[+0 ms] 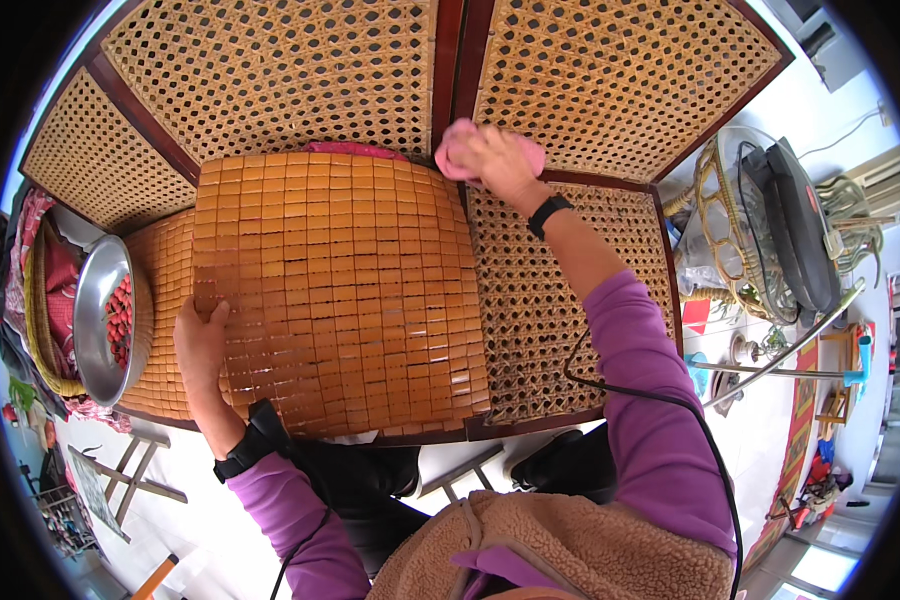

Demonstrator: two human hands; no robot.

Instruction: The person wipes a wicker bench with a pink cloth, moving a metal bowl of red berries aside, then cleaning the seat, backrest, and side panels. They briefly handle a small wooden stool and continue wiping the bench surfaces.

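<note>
My left hand (201,341) grips the left edge of a bamboo tile mat (337,285), whose doubled part lies over the left of a woven cane seat (570,300). A pink cloth (525,150) is bunched under my right hand (491,154), at the corner where the cane backrest (607,82) meets the seat, beside the dark wooden frame. Red fabric (360,150) shows behind the mat's far edge. On the mat's lower layer at the left stands a metal bowl (90,322) with several small red fruits (118,319) in it.
A basket with red fabric (37,300) is beyond the bowl. At the right are a rattan-framed glass table (727,217) with a black appliance (795,225) on it, and a metal pole (765,371). A folding stool (131,480) stands on the floor at lower left. Black cables run along both my arms.
</note>
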